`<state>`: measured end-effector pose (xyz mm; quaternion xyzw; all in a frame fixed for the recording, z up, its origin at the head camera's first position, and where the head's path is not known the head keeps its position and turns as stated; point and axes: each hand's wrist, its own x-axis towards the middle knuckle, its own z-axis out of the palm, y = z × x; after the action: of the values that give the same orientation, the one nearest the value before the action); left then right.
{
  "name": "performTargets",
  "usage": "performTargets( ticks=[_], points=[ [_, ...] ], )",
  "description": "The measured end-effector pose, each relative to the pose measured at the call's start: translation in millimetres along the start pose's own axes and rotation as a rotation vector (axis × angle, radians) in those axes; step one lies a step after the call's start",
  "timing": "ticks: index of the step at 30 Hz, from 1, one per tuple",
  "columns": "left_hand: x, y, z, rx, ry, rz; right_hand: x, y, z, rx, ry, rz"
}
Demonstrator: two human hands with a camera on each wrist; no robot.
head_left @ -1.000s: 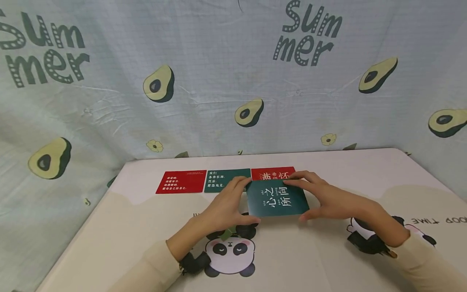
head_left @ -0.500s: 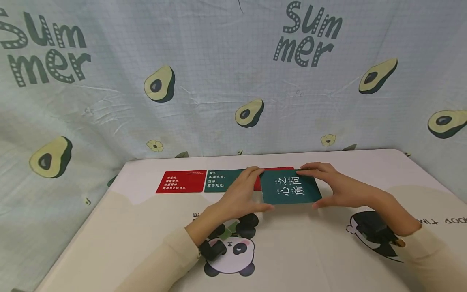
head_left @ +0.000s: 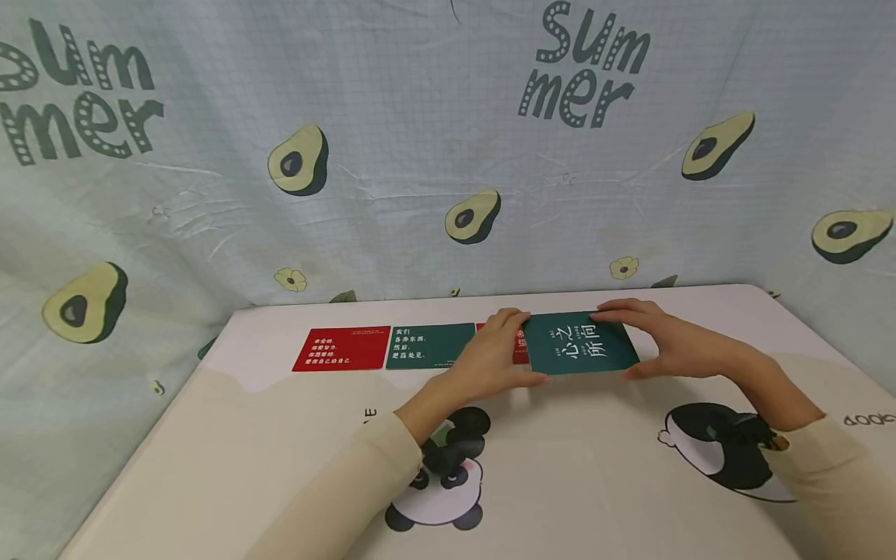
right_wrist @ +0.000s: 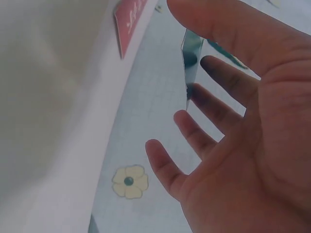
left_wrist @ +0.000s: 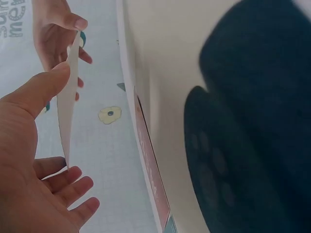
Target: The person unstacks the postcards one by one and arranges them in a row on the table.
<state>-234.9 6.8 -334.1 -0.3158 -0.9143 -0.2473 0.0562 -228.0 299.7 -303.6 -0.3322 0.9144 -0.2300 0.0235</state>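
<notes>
A dark green card (head_left: 581, 344) with white Chinese characters is held above the table, its print turned sideways in the head view. My left hand (head_left: 490, 356) grips its left side between thumb and fingers. On the right side my right hand (head_left: 672, 342) pinches the card by its near and far edges. The left wrist view shows the card (left_wrist: 69, 107) edge-on, pale on its underside, with the left thumb and index finger at its two edges. Behind the left hand lies a red card (head_left: 521, 347), partly hidden by that hand and the held card.
Left of it in the same row on the table (head_left: 280, 435) lie a green card (head_left: 428, 346) and another red card (head_left: 343, 348). The tabletop cover has panda prints. A hanging cloth (head_left: 392, 155) with avocado prints rises behind the table's far edge.
Both hands have carried the held green card to the right and away from me, from in front of the right-hand red card to beside it. The cards on the table stay put.
</notes>
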Motion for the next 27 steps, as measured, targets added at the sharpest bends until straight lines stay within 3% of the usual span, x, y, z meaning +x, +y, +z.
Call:
performTargets(
  ticks=[12,27],
  points=[
    [33.0,11.5,13.1,0.03,-0.075,-0.042,-2.3,21,-15,0.005,-0.046,0.062],
    [68.9,13.7,45.9,0.07,-0.121,-0.089,-7.1,59,-21,0.087,-0.109,0.205]
  ],
)
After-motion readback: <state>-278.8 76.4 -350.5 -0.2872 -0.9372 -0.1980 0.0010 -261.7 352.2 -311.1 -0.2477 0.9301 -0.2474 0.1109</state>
